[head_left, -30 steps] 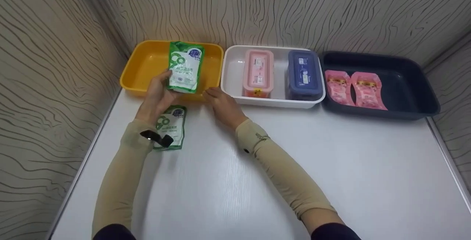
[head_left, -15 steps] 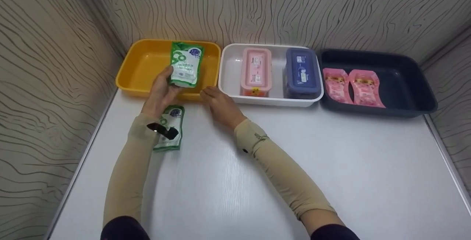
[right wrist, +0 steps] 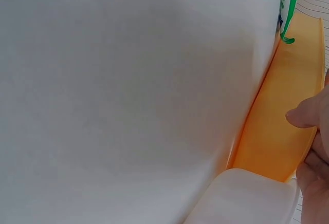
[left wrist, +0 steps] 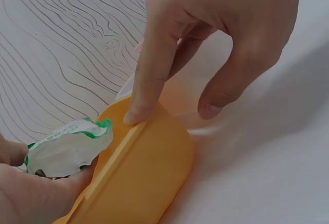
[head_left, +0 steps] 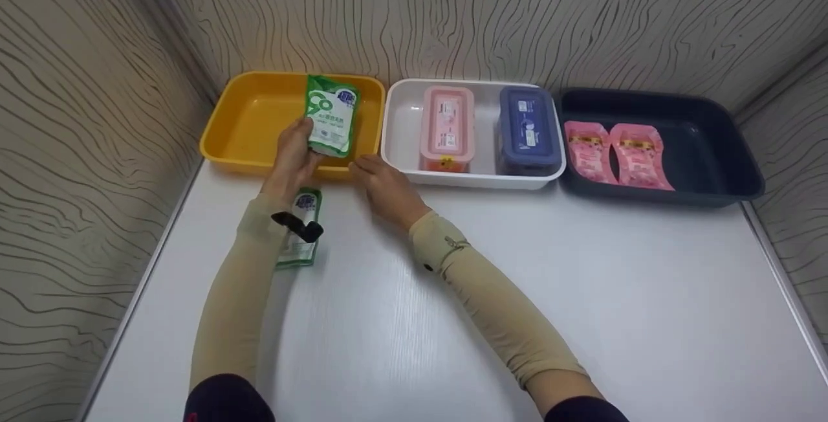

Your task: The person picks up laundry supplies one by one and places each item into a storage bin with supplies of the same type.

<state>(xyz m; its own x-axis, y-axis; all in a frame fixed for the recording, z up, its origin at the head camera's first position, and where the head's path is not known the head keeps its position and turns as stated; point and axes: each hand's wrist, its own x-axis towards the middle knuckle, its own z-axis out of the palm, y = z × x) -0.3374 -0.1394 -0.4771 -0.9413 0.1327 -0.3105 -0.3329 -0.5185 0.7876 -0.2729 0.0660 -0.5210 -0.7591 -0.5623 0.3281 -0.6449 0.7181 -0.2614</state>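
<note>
My left hand point(head_left: 292, 158) grips a green-and-white pouch point(head_left: 332, 123) by its left edge, over the right half of a yellow bin point(head_left: 249, 118). Thumb and fingers sit on opposite faces of the pouch in the left wrist view, where its end point(left wrist: 72, 149) bulges. At the bin's front right corner is my right hand point(head_left: 388, 194); one fingertip rests on the rim, and its thumb point(left wrist: 218, 98) stands away from the wall. A second green-and-white pouch point(head_left: 299, 254) lies on the white table in front of the bin, partly hidden under the left wrist.
Right of the yellow bin stands a white bin point(head_left: 404, 124) with a pink-lidded box point(head_left: 447, 125) and a blue-lidded box point(head_left: 529, 127). Farther right, a dark blue bin point(head_left: 711, 150) holds two pink packets point(head_left: 640, 156). A patterned wall point(head_left: 453, 14) rises behind the bins.
My left hand has shifted slightly right with the pouch, and its forearm covers more of the pouch on the table. The right hand stays at the bin's corner.
</note>
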